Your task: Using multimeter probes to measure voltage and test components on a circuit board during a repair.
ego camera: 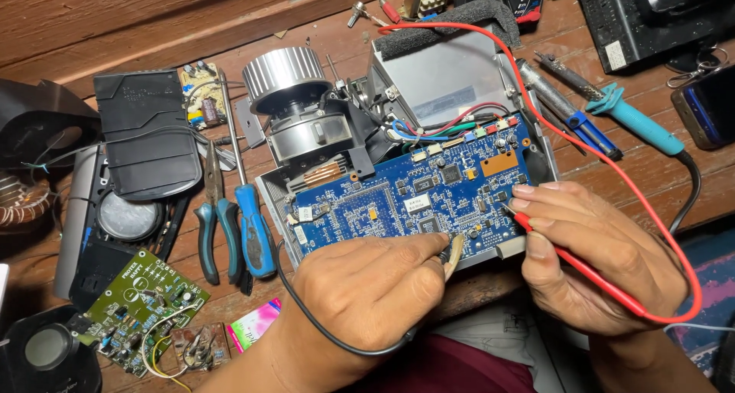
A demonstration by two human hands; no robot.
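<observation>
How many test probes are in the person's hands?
2: a red probe in the right hand, a black probe in the left hand, both tips on the blue circuit board.

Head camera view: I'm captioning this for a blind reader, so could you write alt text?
Two hands press meter probes onto a blue circuit board: the left hand holds a black probe, the right hand a red probe. Pliers and a screwdriver lie left.

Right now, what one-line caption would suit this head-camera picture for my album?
Left hand holds a black probe and right hand a red probe against a blue circuit board.
</observation>
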